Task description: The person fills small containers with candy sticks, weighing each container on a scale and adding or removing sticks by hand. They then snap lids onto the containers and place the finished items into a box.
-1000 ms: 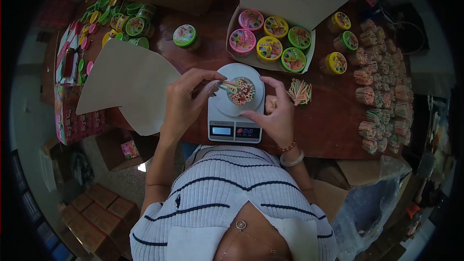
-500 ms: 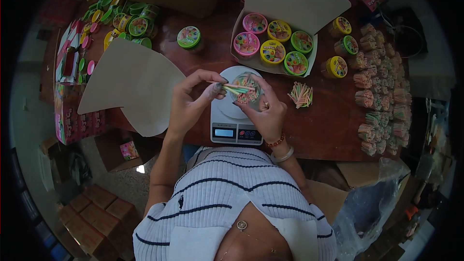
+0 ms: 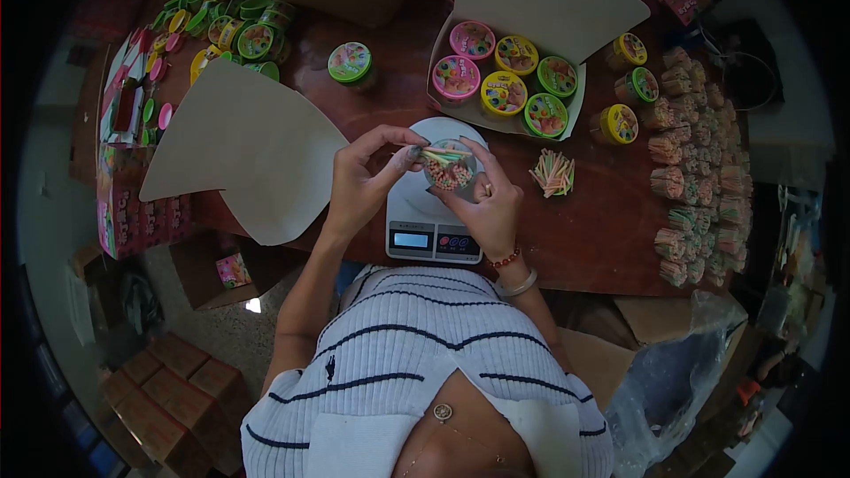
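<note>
Left hand [image 3: 367, 179], at frame centre, pinches a few coloured sticks [image 3: 445, 156] between thumb and fingertips, tips laid over a small cup [image 3: 449, 171]. Right hand [image 3: 490, 206] grips that cup, lifted just above the scale [image 3: 431, 204]. Step in hand looks like topping up the cup; next calls for sliding the sticks in endwise. Both wrists bent inward.

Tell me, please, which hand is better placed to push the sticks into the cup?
Probably the left hand: it already pinches the sticks at the cup, which the right hand grips above the scale.
</note>
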A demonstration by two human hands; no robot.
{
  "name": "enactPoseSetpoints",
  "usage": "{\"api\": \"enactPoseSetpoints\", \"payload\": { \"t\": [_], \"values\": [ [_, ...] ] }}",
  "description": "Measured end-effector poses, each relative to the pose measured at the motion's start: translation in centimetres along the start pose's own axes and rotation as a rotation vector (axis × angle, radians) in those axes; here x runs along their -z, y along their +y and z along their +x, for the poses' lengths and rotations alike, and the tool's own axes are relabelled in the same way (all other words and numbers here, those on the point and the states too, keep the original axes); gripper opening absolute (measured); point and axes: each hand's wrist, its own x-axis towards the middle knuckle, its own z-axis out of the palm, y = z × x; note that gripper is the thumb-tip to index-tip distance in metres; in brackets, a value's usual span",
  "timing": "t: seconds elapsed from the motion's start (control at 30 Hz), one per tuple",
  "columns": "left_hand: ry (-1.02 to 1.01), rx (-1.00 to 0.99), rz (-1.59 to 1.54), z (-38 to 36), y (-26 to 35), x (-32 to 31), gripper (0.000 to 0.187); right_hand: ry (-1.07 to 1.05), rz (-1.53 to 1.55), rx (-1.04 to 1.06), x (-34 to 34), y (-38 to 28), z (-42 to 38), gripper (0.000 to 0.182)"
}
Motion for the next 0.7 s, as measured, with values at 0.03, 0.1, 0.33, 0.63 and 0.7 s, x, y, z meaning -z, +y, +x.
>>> {"api": "enactPoseSetpoints", "payload": {
  "t": [0.03, 0.1, 0.33, 0.63, 0.7],
  "values": [
    [0.005, -0.006, 0.063, 0.2, -0.3, -0.2, 0.017, -0.001, 0.002, 0.001, 0.0, 0.0, 0.0, 0.072],
    [0.010, -0.064, 0.194, 0.2, -0.4, -0.4, 0.018, 0.009, 0.007, 0.007, 0.0, -0.2, 0.0, 0.072],
    [-0.047, -0.268, 0.613, 0.1, 3.3, -0.5, 0.024, 0.025, 0.041, 0.035, 0.0, -0.1, 0.3, 0.073],
    [-0.345, -0.492, 0.953, 1.9, 4.4, -2.3, 0.028, -0.002, -0.043, 0.061, 0.0, 0.2, 0.4, 0.073],
    [-0.401, -0.512, 0.990, 2.3, 4.3, -2.8, 0.024, 0.017, -0.006, 0.086, 0.0, 0.4, 0.5, 0.070]
  ]
}}
